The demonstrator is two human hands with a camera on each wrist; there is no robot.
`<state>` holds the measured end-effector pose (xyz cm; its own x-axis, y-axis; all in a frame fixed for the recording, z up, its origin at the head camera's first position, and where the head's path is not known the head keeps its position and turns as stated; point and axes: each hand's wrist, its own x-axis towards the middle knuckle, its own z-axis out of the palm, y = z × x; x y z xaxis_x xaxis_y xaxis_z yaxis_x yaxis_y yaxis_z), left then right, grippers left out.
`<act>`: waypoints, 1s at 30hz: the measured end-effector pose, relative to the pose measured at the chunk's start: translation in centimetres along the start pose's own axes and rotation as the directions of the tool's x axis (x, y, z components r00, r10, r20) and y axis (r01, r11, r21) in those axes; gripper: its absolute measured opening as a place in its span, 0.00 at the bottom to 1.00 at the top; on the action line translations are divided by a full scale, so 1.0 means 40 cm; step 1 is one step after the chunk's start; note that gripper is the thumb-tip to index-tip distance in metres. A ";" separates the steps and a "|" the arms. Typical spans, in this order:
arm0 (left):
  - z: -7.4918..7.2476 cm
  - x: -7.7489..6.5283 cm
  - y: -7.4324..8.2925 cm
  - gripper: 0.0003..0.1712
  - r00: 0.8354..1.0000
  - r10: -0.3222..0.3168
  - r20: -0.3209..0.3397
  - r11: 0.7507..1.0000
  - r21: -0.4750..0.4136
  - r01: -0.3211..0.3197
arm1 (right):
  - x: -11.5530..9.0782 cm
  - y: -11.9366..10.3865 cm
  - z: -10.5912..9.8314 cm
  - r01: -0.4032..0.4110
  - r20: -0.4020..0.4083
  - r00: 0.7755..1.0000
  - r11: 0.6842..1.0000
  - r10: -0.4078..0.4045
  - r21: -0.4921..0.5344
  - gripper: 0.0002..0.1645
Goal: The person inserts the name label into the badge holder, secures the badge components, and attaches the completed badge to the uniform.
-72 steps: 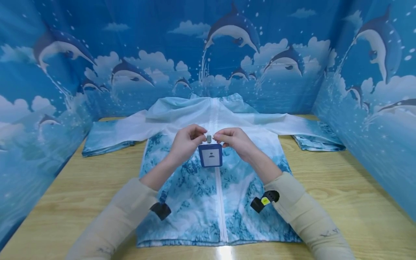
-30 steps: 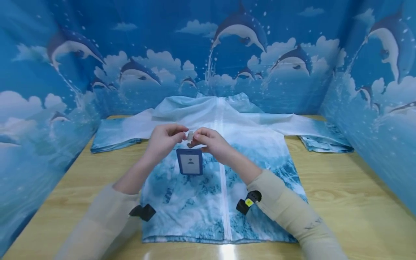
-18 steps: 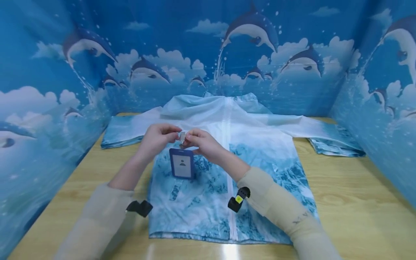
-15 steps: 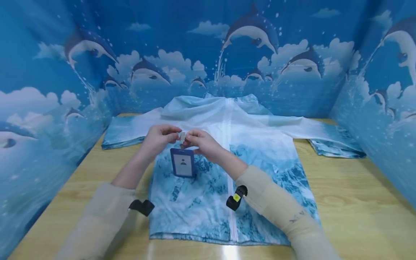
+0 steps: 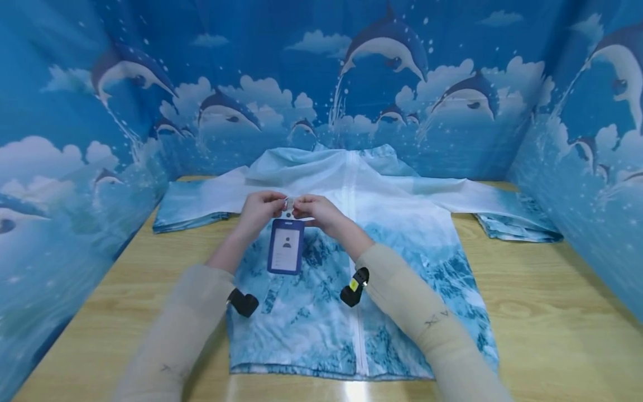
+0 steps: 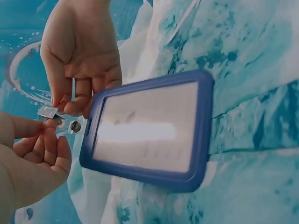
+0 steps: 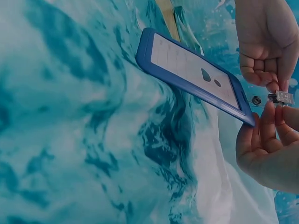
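Observation:
A blue-framed badge holder (image 5: 286, 248) with a white card hangs from a metal badge clip (image 5: 289, 204) over the left half of the jacket in the head view. My left hand (image 5: 260, 211) pinches the clip from the left. From the right, the thumb and fingers of my right hand (image 5: 321, 212) pinch it too. A clear strap with a round snap (image 6: 75, 126) joins clip and holder in the left wrist view. Beneath lies a blue and white jacket (image 5: 412, 251), spread flat with its sleeves out. Whether the clip's jaws are parted cannot be made out.
The jacket lies on a wooden table (image 5: 547, 301). Its folded sleeve ends (image 5: 512, 218) reach toward both sides. Blue dolphin-print curtains (image 5: 281, 67) stand behind the table and along its left and right sides.
Both hands have carried the badge holder from the jacket's zip leftward. Over the last half second they shifted slightly right, and the holder swung to face the head camera more squarely.

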<state>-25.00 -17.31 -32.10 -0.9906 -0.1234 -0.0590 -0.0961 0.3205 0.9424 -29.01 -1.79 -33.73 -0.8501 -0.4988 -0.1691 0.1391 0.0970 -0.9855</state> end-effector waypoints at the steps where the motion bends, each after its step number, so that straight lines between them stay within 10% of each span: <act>1: 0.003 0.006 -0.002 0.15 1.000 -0.017 -0.011 1.000 -0.011 0.017 | 0.006 0.001 -0.002 -0.009 -0.006 1.000 1.000 0.009 0.010 0.09; 22: -0.001 0.113 -0.044 0.14 0.971 -0.169 -0.167 0.983 -0.103 0.153 | 0.096 -0.008 -0.087 -0.018 -0.189 0.981 0.965 -0.032 -0.261 0.19; 30: 0.018 0.246 -0.153 0.11 0.959 -0.203 -0.200 0.979 -0.011 0.205 | 0.128 -0.007 -0.084 0.064 -0.223 0.939 0.771 -0.261 -0.633 0.13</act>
<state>-34.22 -19.81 -38.69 -0.9108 -0.3707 -0.1818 -0.2957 0.2782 0.9139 -35.10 -1.49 -34.27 -0.9481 -0.3016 0.1011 -0.2686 0.5886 -0.7625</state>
